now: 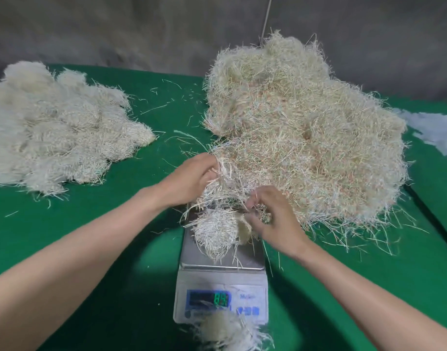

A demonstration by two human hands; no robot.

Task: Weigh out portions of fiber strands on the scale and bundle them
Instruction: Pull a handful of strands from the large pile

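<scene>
Both hands hold fiber strands (225,188): left hand (192,179) gripping, right hand (273,221) pinching just above the portion (215,231) on the scale (221,282).

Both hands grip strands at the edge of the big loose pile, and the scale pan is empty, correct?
The scale pan is not empty: the head view shows a clump of strands lying on it. The left hand and right hand do grip strands at the edge of the big loose pile.
</scene>
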